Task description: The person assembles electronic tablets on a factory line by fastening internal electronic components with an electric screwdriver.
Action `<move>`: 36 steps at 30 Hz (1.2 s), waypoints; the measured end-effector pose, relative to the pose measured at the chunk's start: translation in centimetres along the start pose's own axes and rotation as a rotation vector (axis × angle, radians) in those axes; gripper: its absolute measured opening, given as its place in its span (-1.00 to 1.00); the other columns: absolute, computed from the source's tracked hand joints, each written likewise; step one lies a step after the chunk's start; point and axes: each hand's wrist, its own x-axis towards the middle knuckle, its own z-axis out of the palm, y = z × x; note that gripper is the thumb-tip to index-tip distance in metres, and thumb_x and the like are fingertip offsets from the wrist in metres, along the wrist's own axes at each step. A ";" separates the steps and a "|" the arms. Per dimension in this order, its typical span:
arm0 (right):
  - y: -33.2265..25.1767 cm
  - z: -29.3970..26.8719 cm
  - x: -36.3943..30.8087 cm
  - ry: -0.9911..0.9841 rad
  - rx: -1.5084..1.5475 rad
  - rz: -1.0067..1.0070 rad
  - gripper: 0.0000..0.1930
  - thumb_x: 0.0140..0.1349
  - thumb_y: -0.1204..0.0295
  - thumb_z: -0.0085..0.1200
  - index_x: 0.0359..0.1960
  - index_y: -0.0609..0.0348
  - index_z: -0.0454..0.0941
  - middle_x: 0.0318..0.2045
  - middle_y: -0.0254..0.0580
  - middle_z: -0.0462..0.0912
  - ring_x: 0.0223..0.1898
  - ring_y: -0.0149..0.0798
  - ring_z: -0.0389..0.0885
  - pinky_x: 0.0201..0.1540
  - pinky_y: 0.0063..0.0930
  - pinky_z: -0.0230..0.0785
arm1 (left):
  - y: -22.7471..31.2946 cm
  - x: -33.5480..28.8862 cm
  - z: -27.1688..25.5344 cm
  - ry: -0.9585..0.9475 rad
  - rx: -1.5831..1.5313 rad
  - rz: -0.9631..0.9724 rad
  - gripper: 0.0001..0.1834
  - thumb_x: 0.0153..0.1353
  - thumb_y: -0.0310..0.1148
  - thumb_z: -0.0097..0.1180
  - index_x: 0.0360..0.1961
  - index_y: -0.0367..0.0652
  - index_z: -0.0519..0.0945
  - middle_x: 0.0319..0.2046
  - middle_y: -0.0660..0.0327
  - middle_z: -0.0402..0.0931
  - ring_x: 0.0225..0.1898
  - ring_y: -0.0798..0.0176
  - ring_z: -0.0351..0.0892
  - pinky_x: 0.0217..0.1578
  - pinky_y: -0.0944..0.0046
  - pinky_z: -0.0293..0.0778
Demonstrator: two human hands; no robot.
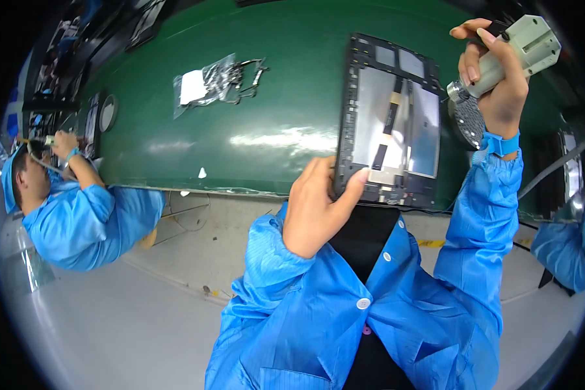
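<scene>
An open tablet housing (364, 123) with a black frame, silvery plates and a dark ribbon cable lies at the green table's near edge. My left hand (322, 205) grips its lower left corner, thumb on the inner face, fingers along the side. In my right hand (504, 88) is a pale electric screwdriver (533, 49), held beside the housing's upper right. Its tip points left and down toward the housing's right edge, with a gap between them. Below the tool sits a round dish (469, 123) of small shiny pieces, probably screws, partly covered by my right hand and wrist.
A clear plastic bag (205, 84) with a white label and dark cable-like parts lies on the green table (273, 110). Farther left is a round white-rimmed dish (108, 112). A co-worker (84, 214) sits at the left; a blue sleeve (565, 253) and grey hose (559, 162) are at right.
</scene>
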 end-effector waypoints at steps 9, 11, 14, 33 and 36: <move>1.5 2.7 1.3 -0.043 -0.006 0.010 -0.67 0.30 0.38 -0.09 -0.11 0.45 0.53 -0.29 0.14 0.65 -0.66 -0.49 0.30 -0.55 -0.54 0.23 | -5.1 6.8 -9.7 0.562 0.586 0.187 -0.76 0.19 -0.30 0.31 -0.23 -0.21 0.59 -0.30 0.05 0.48 -0.36 -0.01 0.57 -0.39 0.05 0.47; 1.1 3.3 1.4 -0.038 -0.014 0.005 -0.68 0.29 0.38 -0.09 -0.12 0.45 0.53 -0.29 0.14 0.65 -0.66 -0.48 0.30 -0.55 -0.54 0.23 | -6.7 8.6 -11.7 0.558 0.578 0.093 -0.70 0.11 -0.21 0.40 -0.26 -0.17 0.65 -0.34 0.08 0.52 -0.37 0.02 0.58 -0.38 0.06 0.48; 0.8 3.4 1.5 -0.030 -0.033 -0.011 -0.68 0.29 0.38 -0.07 -0.12 0.46 0.51 -0.33 0.12 0.63 -0.67 -0.47 0.31 -0.55 -0.54 0.24 | -7.8 10.2 -11.2 0.558 0.631 0.108 -0.79 0.15 -0.29 0.36 -0.28 -0.17 0.66 -0.36 0.06 0.52 -0.39 -0.01 0.58 -0.38 0.06 0.47; 1.9 4.1 3.0 -0.104 -0.006 -0.024 -0.73 0.30 0.38 -0.03 -0.13 0.36 0.54 -0.36 0.05 0.67 -0.68 -0.46 0.40 -0.59 -0.53 0.35 | -2.5 15.0 -8.4 0.238 -0.355 0.224 -0.67 0.29 -0.49 0.22 0.03 -0.37 0.47 -0.17 0.02 0.56 -0.24 0.16 0.70 -0.17 0.26 0.63; 1.0 6.7 3.2 0.010 0.156 0.096 -0.84 0.19 0.55 0.09 -0.24 0.41 0.57 -0.52 -0.05 0.66 -0.74 -0.39 0.46 -0.67 -0.52 0.34 | -1.6 20.2 -6.2 -0.071 -0.340 0.238 -0.59 0.24 -0.49 0.27 0.05 -0.37 0.41 -0.23 0.00 0.62 -0.24 0.23 0.69 -0.24 0.35 0.63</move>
